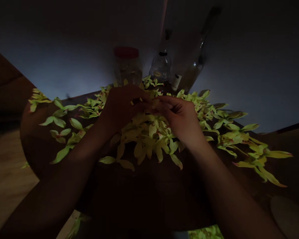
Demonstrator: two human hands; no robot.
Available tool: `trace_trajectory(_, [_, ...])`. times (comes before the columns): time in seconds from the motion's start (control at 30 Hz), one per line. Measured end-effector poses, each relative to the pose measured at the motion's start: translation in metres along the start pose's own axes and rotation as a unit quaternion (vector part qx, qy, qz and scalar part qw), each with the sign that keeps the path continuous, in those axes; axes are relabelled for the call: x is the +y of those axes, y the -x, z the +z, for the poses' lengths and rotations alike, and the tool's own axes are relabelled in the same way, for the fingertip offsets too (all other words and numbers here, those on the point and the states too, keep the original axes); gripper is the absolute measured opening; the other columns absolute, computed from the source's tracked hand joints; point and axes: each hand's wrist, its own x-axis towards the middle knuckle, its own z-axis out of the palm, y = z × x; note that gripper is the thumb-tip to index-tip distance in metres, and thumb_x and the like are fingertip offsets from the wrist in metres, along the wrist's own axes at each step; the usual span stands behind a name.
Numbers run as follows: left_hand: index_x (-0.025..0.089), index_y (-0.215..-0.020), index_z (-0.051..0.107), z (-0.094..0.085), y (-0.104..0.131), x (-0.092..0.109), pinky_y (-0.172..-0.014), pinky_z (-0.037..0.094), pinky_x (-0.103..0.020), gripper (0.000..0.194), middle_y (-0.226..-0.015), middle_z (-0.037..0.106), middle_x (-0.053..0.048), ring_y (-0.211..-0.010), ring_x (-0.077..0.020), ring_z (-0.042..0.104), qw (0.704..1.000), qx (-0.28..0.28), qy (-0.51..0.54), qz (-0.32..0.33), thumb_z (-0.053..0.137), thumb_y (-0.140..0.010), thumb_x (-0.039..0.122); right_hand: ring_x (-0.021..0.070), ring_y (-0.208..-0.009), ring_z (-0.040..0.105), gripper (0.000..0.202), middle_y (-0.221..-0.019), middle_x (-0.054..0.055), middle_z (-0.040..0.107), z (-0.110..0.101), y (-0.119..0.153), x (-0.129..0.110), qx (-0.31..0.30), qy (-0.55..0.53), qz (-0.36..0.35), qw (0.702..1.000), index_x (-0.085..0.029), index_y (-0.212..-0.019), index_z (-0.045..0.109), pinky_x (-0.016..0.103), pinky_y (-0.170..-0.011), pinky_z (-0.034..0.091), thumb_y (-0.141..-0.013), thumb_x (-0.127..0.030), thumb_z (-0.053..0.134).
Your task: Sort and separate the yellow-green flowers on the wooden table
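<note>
My left hand [126,103] and my right hand [183,114] meet above a heap of yellow-green flowers [153,131], which look like orchids with reddish tips. Both hands are closed, thumbs and fingers pinched towards each other with the fingertips almost touching. A small pale yellowish bit shows between them, too dim and small to name. Flowers lie beneath and around both hands, some partly covered by the wrists. The scene is dark, and the left fingers are mostly in shadow.
The dark round table [144,196] carries loose flowers on both sides. At the back, by the wall, stand a red-lidded jar [128,66], a round glass bottle [160,66] and a tall bottle [195,71]. More flowers [206,232] lie below the table's near edge.
</note>
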Motion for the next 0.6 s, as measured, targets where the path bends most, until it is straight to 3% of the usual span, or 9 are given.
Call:
trace_trajectory(0.13, [0.021, -0.083, 0.076, -0.0024, -0.0014, 0.0013, -0.076, 0.049, -0.022, 0.009, -0.084, 0.074, 0.003, -0.073, -0.0110, 0.064, 1.000, -0.020, 0.018, -0.008, 0.071, -0.091, 0.021, 0.0200, -0.090, 0.075, 0.013, -0.080, 0.000, 0.076, -0.0002, 0.0000, -0.0010, 0.000, -0.009, 0.008, 1.000, -0.024, -0.097, 0.081, 0.033, -0.083, 0.062, -0.088, -0.027, 0.071])
trace_trajectory(0.27, [0.020, -0.081, 0.076, -0.0041, -0.0023, 0.0009, -0.069, 0.046, -0.019, 0.008, -0.081, 0.073, 0.003, -0.069, -0.0092, 0.061, 0.998, -0.033, 0.049, -0.018, 0.073, -0.087, 0.015, 0.0184, -0.084, 0.075, 0.015, -0.082, 0.000, 0.077, 0.0002, 0.0012, -0.0037, 0.001, 0.006, 0.008, 1.000, -0.025, -0.099, 0.081, 0.033, -0.082, 0.062, -0.089, -0.026, 0.070])
trace_trajectory(0.47, [0.022, -0.083, 0.077, -0.0057, -0.0022, -0.0012, -0.070, 0.047, -0.022, 0.008, -0.082, 0.073, 0.002, -0.068, -0.0108, 0.061, 0.996, -0.039, 0.065, -0.038, 0.074, -0.087, 0.016, 0.0190, -0.093, 0.076, 0.017, -0.090, 0.000, 0.079, 0.0008, 0.0026, -0.0038, -0.005, -0.018, 0.016, 1.000, -0.025, -0.102, 0.080, 0.035, -0.087, 0.062, -0.089, -0.024, 0.069])
trace_trajectory(0.6, [0.018, -0.088, 0.074, -0.0051, -0.0025, -0.0015, -0.072, 0.046, -0.021, 0.010, -0.085, 0.073, 0.000, -0.075, -0.0108, 0.063, 0.998, -0.040, 0.051, 0.009, 0.071, -0.094, 0.026, 0.0188, -0.094, 0.076, 0.018, -0.095, 0.001, 0.079, 0.0004, 0.0017, -0.0023, -0.002, -0.026, 0.021, 0.999, -0.024, -0.103, 0.080, 0.035, -0.087, 0.063, -0.090, -0.024, 0.069])
